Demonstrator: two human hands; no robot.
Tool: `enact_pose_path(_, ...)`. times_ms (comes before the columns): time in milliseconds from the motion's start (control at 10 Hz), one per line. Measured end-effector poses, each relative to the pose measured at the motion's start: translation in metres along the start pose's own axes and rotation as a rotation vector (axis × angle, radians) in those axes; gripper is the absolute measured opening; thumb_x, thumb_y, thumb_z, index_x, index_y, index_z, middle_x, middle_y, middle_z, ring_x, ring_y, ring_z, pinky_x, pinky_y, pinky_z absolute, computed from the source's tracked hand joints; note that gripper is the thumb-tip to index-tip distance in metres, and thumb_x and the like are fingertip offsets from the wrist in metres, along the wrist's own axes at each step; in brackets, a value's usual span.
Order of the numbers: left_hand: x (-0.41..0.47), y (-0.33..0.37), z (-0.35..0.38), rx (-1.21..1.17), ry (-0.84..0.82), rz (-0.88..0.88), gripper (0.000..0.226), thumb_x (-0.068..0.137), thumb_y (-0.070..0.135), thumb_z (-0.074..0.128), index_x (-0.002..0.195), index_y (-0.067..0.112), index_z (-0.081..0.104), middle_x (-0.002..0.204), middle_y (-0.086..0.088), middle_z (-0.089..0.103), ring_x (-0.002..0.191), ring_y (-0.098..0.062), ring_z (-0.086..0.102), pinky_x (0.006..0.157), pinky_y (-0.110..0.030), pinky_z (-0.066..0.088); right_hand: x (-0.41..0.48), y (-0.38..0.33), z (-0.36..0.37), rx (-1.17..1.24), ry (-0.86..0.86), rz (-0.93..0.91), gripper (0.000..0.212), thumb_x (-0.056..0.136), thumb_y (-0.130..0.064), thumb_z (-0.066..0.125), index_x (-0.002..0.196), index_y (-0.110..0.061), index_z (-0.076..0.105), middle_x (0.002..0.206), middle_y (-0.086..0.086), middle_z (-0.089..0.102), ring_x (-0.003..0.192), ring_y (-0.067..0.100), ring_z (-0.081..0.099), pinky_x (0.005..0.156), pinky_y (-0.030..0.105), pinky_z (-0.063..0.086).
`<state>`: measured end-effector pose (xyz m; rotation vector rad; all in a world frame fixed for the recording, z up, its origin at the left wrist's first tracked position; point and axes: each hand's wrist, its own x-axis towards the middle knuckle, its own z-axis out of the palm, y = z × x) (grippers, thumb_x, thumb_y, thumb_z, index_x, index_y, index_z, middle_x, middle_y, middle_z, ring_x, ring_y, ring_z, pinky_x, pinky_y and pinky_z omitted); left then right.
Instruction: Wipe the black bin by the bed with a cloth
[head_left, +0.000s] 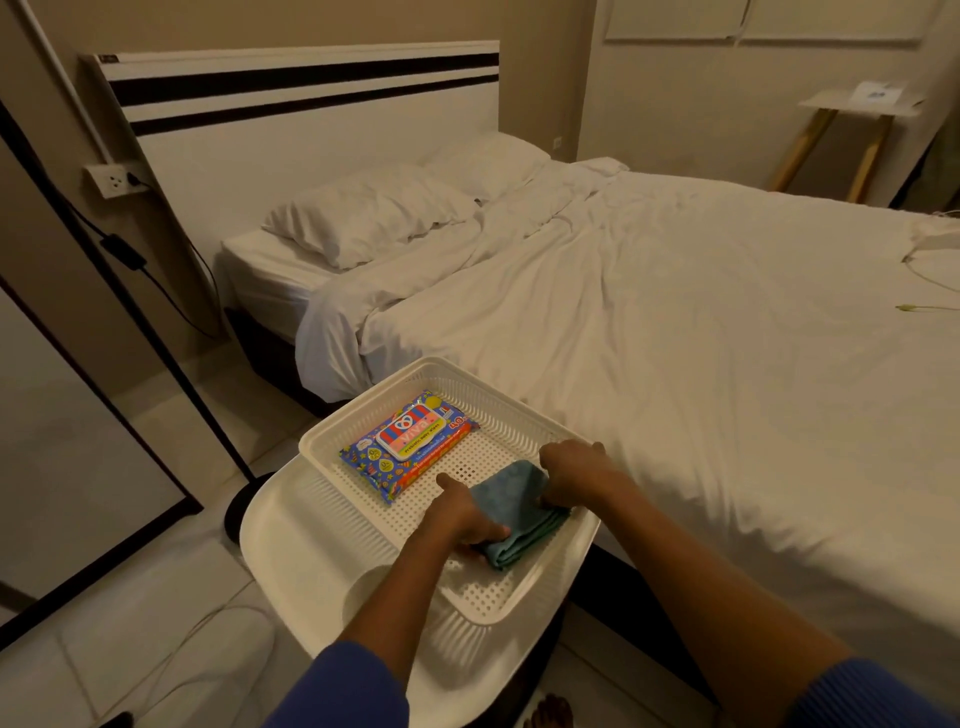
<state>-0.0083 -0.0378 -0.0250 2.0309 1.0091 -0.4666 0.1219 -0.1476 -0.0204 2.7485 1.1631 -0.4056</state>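
Observation:
A folded teal cloth (511, 501) lies in a white perforated tray (498, 415), near its front right corner. My left hand (460, 519) grips the cloth's near left edge, fingers curled over it. The far right edge is pinched by my right hand (574, 470). The tray rests on a white curved lid (291, 525) beside the bed. Under the lid's right side a dark body (545, 644) shows, probably the black bin; most of it is hidden.
A colourful pack of wet wipes (410, 441) lies in the tray's far left. The white bed (675, 338) fills the right. A black floor stand with a round base (236, 512) and a framed mirror (78, 467) are on the left. A cable crosses the tiled floor (171, 660).

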Motion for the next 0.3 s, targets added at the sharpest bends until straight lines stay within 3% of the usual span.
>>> enact_pose_path(100,-0.006,-0.002,-0.001,0.234,0.099,0.091,0.124,0.081,0.042,0.078,0.157,0.008,-0.013,0.144,-0.020,0.051,0.129,-0.034,0.055,0.102,-0.040,0.051,-0.012,-0.005,-0.001,-0.022,0.130,-0.021,0.050,0.078,-0.037,0.063,0.122,-0.019,0.048,0.123,0.009,0.059,0.115,0.028,0.053,0.097,0.040,0.036)
enact_pose_path(200,-0.014,-0.012,-0.002,0.371,0.109,0.148,0.096,0.086,0.050,0.069,0.155,0.011,0.014,0.148,-0.021,0.043,0.134,-0.036,0.048,0.105,-0.041,0.044,-0.032,-0.009,-0.009,-0.036,0.176,-0.047,0.048,0.081,-0.037,0.060,0.123,-0.018,0.048,0.124,0.012,0.056,0.115,0.031,0.050,0.097,0.042,0.036)
enact_pose_path(300,-0.031,-0.014,-0.001,0.509,0.154,0.189,0.085,0.093,0.054,0.057,0.155,0.012,0.017,0.154,-0.021,0.033,0.141,-0.037,0.040,0.112,-0.043,0.036,-0.060,0.007,-0.020,0.041,0.268,0.008,0.048,0.087,-0.039,0.055,0.128,-0.016,0.044,0.126,0.014,0.052,0.115,0.032,0.047,0.098,0.043,0.035)
